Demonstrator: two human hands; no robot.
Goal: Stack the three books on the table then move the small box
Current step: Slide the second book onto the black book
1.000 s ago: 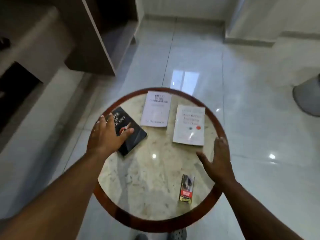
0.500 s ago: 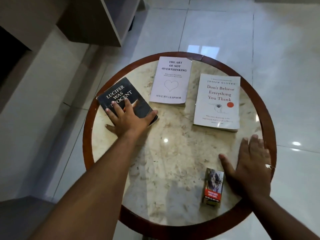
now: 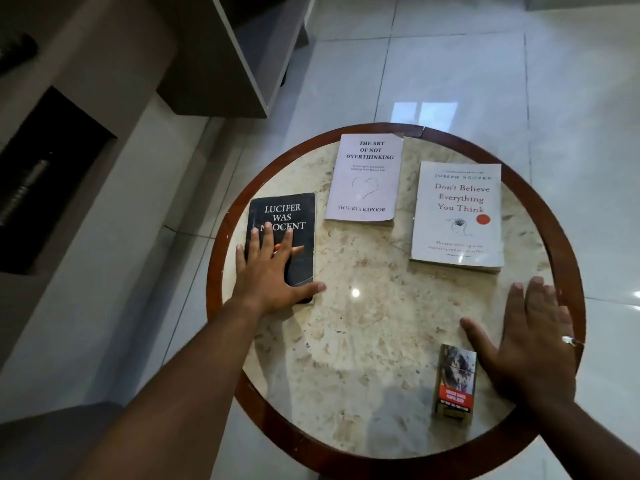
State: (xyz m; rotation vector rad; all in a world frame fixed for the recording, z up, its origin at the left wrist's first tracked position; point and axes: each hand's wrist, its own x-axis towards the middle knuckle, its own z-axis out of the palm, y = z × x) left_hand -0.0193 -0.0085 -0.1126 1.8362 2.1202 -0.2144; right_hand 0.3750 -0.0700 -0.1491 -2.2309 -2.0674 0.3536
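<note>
On round marble counter: left hand flat, fingers spread on black book at left rim; right hand open beside small box; pink book, white book lie apart. Paperbacks likely light, bendy, slick on stone; pinch near edge or spine

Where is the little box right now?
In the head view, the small upright red-and-dark cardboard box stands near the front right edge of the round marble table, just left of the flat right hand.
</note>
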